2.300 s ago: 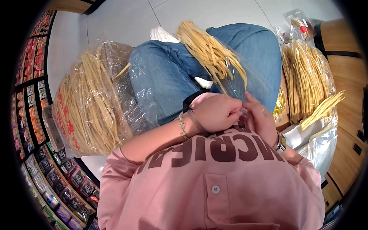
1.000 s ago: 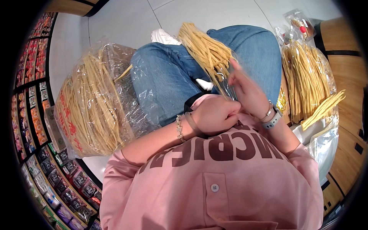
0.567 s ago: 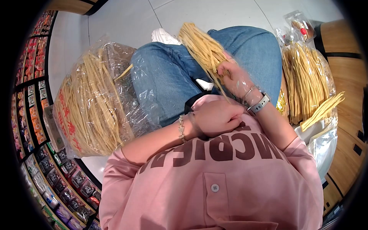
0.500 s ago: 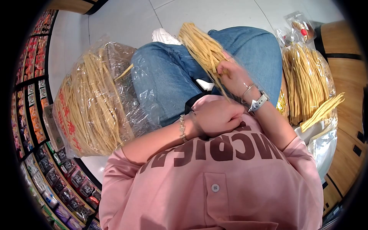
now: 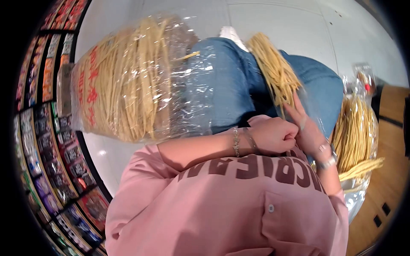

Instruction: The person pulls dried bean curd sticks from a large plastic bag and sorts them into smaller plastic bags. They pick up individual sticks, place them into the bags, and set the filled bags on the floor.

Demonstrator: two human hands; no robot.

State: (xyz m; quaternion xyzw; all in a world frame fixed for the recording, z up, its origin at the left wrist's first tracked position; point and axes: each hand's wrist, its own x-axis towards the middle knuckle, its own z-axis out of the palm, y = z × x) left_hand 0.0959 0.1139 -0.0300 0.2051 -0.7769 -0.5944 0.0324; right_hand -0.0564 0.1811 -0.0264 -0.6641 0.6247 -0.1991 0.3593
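At the far left, shelves [image 5: 47,141] of packets curve past. Just right of them a big clear sack [image 5: 128,81] stuffed with pale dried strips leans on the floor [image 5: 277,21] against the person's left knee [image 5: 222,81]; it has no part in the grip and is best left leaning there. The left hand [image 5: 275,135], with a bracelet [image 5: 236,141] on its wrist, is closed in a fist near the chest, at the near end of a smaller clear bag [image 5: 314,102]. It seems to pinch the gathered film there, though the curled fingers hide what they hold. The bundle [image 5: 275,72] of strips inside that bag lies along the lap between the thighs, its far end fanning out toward the floor and its near end tapering toward the fist. Touching the fist on its right, the right hand [image 5: 309,132] is open, with a watch [image 5: 326,161] on its wrist. Its fingers [image 5: 297,106] are stretched flat against the film beside the bundle's near end. The work in hand looks like gathering the bag's mouth tight. To do it well, the fist should serve as a firm anchor while the flat fingers smooth the loose film toward it, pressing air out and tucking stray ends inside so that none pokes through. The strips look brittle, so pressure is better run along them than across. Farther right, more packs [image 5: 356,132] of strips lie near the right wrist, and a wide sweep of that arm could knock them.
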